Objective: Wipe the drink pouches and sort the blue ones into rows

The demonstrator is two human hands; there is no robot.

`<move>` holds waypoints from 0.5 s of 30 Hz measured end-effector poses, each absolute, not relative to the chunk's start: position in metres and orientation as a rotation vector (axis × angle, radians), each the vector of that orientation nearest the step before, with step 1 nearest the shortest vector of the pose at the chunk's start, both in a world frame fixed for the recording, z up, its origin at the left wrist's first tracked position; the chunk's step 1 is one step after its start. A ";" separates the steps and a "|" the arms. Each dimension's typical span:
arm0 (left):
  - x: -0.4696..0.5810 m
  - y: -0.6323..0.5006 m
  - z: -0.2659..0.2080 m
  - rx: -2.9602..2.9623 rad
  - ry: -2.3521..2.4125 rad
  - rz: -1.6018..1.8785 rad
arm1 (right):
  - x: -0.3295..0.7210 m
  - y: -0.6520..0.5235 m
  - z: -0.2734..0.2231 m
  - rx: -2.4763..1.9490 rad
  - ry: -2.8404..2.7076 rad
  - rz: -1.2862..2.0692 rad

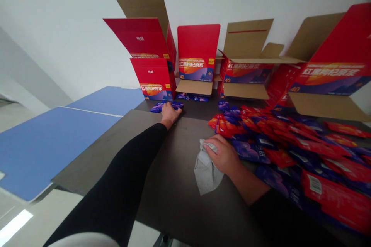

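My left hand [170,113] reaches to the back of the dark table, its fingers closed over some purple sachets [178,105] lying in front of the red boxes. The sachets show on both sides of the fingers; the fingertips themselves are partly hidden. In my right hand [223,154] a crumpled light grey cloth [207,171] is gripped, its loose end hanging down against the tabletop. Just right of that hand lies a large spread pile of red and purple sachets [257,152], blurred toward the right edge.
Red cartons with raised flaps line the wall: a stacked pair at left [155,81], a middle carton [197,65], another [246,71] and a large one [327,73] at right. Flaps jut forward over the dark table [174,185]. Blue-topped tables [63,135] adjoin at left.
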State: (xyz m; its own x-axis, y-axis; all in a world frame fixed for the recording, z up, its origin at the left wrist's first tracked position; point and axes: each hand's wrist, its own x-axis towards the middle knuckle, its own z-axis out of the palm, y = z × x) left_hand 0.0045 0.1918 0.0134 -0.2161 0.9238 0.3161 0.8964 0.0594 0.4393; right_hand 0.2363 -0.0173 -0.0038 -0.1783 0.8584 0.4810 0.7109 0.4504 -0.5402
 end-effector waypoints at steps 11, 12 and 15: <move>0.006 0.118 0.005 2.169 1.960 0.808 | 0.235 -0.014 -0.005 -1.320 -1.934 0.213; 0.005 0.111 0.004 2.201 1.928 0.808 | 0.235 -0.013 -0.006 -1.316 -1.937 0.206; 0.004 0.089 0.001 2.275 1.860 0.789 | 0.236 -0.010 -0.008 -1.307 -1.939 0.185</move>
